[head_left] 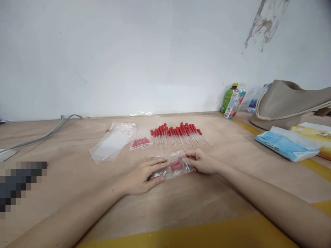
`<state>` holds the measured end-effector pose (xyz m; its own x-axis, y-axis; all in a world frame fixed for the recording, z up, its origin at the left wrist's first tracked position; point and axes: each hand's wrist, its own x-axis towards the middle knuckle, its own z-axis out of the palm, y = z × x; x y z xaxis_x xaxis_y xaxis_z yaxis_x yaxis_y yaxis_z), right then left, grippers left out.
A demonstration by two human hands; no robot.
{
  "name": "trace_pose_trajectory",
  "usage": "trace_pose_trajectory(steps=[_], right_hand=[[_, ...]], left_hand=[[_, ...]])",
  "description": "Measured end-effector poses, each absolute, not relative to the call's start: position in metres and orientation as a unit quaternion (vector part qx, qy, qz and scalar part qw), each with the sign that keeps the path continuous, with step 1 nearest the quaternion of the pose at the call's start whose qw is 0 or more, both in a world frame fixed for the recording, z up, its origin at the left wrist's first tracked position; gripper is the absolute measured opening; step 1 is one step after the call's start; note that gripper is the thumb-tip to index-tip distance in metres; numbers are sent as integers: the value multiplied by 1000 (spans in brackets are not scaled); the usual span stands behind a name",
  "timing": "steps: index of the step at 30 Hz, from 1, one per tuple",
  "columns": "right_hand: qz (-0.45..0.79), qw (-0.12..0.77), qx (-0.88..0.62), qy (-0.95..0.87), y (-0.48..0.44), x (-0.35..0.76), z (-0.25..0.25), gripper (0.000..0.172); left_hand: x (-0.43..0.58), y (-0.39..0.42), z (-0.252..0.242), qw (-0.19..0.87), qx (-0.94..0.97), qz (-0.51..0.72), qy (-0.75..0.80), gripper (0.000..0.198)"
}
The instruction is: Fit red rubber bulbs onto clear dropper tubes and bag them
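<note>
A clear plastic bag lies on the table in front of me, with a few red rubber pieces showing inside. My left hand rests on the bag's left part, fingers stretched out and thumb apart. At the right end, my right hand is closed in a pinch on the bag's edge. Just beyond are many thin clear droppers with red bulbs, laid side by side. Left of them sits a small zip bag holding several red bulbs. Further left, flat clear bags overlap in a stack.
Drink bottles stand against the wall at the back right. Nearby are a grey-brown bag-like object with a cord and a blue packet. A grey cable runs along the left. Yellow tape crosses the table's front.
</note>
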<state>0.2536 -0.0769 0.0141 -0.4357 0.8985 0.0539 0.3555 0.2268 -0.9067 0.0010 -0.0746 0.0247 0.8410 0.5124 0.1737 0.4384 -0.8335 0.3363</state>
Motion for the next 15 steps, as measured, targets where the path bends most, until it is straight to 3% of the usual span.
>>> trace_pose_trajectory(steps=[4, 8, 11, 15], right_hand=[[306, 355, -550, -692, -57, 264, 16, 16], [98, 344, -623, -696, -31, 258, 26, 11], [11, 286, -662, -693, -15, 241, 34, 18], [9, 183, -722, -667, 2, 219, 36, 33]], left_hand=[[1, -73, 25, 143, 949, 110, 258, 46], [1, -72, 26, 152, 948, 104, 258, 45], [1, -70, 28, 167, 947, 83, 260, 42], [0, -69, 29, 174, 948, 69, 257, 41]])
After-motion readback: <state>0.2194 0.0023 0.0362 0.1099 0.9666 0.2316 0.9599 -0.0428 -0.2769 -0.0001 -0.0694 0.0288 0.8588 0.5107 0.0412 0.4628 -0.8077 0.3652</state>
